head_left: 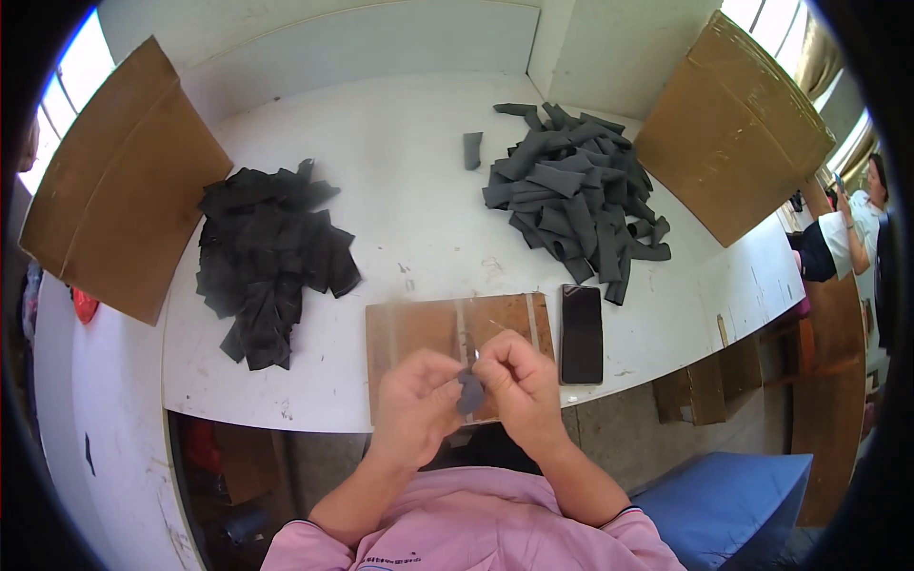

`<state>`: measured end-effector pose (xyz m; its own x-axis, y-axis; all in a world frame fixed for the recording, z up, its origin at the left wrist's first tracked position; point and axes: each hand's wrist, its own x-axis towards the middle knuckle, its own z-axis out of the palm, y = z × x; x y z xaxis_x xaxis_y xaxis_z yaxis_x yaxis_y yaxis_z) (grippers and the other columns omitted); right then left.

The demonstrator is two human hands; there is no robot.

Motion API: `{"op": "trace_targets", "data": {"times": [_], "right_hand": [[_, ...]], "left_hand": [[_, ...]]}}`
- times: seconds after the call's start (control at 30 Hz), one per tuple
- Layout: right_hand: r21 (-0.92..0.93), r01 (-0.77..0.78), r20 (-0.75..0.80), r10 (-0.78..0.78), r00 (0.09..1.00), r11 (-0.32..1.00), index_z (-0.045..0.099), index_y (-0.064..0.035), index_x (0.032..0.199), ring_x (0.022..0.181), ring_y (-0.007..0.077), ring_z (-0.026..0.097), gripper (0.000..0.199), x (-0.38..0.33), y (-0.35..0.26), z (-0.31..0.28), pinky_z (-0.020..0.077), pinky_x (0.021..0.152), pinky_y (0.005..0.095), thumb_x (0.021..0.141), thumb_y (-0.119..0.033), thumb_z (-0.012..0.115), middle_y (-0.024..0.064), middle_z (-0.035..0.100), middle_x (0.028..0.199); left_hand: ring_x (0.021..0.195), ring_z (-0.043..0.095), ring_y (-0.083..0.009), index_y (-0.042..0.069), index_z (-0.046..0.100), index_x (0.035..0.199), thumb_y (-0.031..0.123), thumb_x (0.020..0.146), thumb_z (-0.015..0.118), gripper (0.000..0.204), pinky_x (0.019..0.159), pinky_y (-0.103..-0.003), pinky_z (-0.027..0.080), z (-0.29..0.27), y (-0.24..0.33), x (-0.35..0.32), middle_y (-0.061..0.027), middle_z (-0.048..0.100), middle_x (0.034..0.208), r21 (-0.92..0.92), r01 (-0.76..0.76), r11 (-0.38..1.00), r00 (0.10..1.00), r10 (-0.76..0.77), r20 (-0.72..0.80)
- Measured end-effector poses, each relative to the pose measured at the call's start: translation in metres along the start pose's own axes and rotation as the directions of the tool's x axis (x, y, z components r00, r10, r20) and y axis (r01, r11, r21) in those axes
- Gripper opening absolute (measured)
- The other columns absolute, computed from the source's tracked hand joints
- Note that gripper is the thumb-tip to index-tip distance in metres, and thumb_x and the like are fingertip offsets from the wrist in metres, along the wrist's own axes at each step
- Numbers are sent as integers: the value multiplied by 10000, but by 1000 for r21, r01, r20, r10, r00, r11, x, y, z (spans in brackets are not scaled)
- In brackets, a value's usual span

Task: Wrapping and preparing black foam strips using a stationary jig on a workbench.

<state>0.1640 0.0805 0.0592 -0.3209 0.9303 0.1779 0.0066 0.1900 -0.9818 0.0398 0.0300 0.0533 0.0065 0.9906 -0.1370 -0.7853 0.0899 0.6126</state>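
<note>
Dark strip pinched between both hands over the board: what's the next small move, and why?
Probably lay the dark strip on the black pile. Left hand and right hand pinch it above the wooden board; the black pile looks handled, the grey pile looser.

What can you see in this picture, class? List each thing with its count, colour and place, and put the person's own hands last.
table: one, white, centre
black fabric pile: one, black, left on table
grey fabric pile: one, dark grey, right on table
loose strip: one, grey, left of grey pile
wooden board: one, brown, near edge of table
phone: one, black, right of board
cardboard sheets: two, brown, far left and far right
blue box: one, lower right
fabric piece: one, dark grey, pinched between both hands
left hand: grip on fabric piece
right hand: grip on fabric piece
</note>
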Motion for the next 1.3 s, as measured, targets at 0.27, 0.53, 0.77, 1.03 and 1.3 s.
{"op": "trace_targets", "data": {"times": [0.27, 0.53, 0.77, 1.03, 1.3], "right_hand": [[298, -389, 284, 308, 908, 872, 515, -35, 727, 532, 47, 397, 191, 58, -11, -1, 315, 469, 208, 847, -181, 493, -13, 451, 587], [427, -449, 429, 261, 864, 785, 490, -78, 704, 545, 47, 398, 178, 58, 10, 0, 327, 500, 184, 849, -182, 484, -33, 452, 617], [401, -380, 338, 251, 907, 834, 479, -72, 706, 598, 48, 428, 171, 50, 49, 7, 363, 550, 183, 842, -175, 493, -31, 471, 656], [249, -292, 221, 239, 946, 923, 515, -26, 756, 634, 54, 458, 189, 41, 35, 6, 373, 549, 206, 858, -179, 470, -2, 493, 666], [-692, 602, 425, -450, 785, 397, 488, -39, 658, 640, 234, 508, 206, 48, -23, 2, 402, 501, 331, 670, -200, 616, 54, 498, 637]], "left_hand": [[372, 327, -21, 4, 486, 993, 108, 836, 496, 188, 348, -170, 273, 5, 44, 37, -52, 546, 767, -333, 155, 930, 983, -110, 150], [353, 321, -29, -21, 436, 1065, 80, 822, 513, 274, 348, -176, 250, -2, 22, 40, -53, 538, 665, -10, -93, 996, 995, 93, 35], [403, 350, -10, -25, 432, 1063, 86, 851, 491, 246, 365, -154, 250, -21, 11, 39, -32, 540, 684, 451, -237, 861, 969, 245, 41], [725, 524, -106, -14, 519, 1035, 83, 846, 469, 218, 647, -222, 420, -12, 25, 43, -52, 540, 934, 717, -588, 374, 792, 447, 416], [767, 548, -127, -20, 585, 892, 45, 818, 520, 118, 651, -238, 469, 3, 17, 29, -75, 587, 851, 169, -501, 849, 862, 506, 17]]}}
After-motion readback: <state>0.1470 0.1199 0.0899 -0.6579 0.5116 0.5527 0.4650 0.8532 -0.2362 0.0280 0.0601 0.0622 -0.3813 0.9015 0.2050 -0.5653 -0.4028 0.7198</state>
